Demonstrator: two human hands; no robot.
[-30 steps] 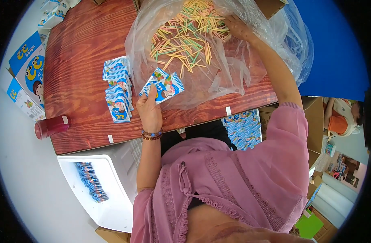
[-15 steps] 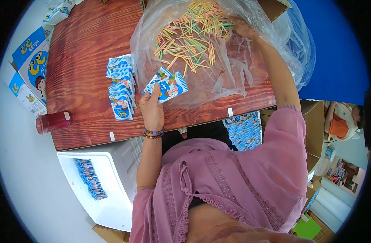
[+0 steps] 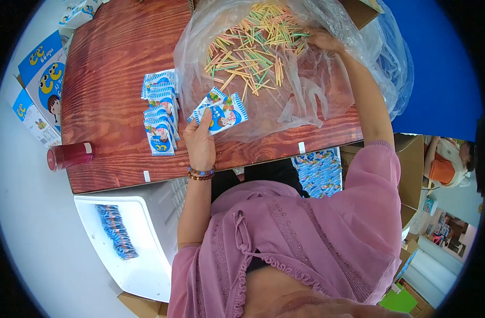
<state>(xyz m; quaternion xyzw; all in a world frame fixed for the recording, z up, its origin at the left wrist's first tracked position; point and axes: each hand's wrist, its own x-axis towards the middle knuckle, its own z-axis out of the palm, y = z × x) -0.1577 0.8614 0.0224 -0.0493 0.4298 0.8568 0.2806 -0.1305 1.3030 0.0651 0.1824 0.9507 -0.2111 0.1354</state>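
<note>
My left hand (image 3: 201,142) is closed on small snack packets (image 3: 226,114), white and blue with a cartoon figure, fanned so that at least two show. They are held above the table's near side, by the edge of a clear plastic sheet or bag (image 3: 306,114). On that plastic lies a loose heap of thin candy-coloured sticks (image 3: 253,47) in yellow, pink and green. My right hand (image 3: 324,41) is at the heap's right edge, its fingers curled in by the sticks; what they hold, if anything, does not show. Left of the plastic, similar packets (image 3: 160,114) overlap in a row.
A red-capped jar (image 3: 70,156) stands at the left edge of the wooden table (image 3: 110,106). Printed cartons (image 3: 46,79) are beyond it. Below, a white bin (image 3: 147,228) holds a row of packets; another packet-filled container (image 3: 319,172) is near my lap. Cardboard boxes (image 3: 409,175) are at right.
The view has shifted very slightly. My left hand keeps the packets in nearly the same place, and my right hand stays at the heap's edge, moved only a little.
</note>
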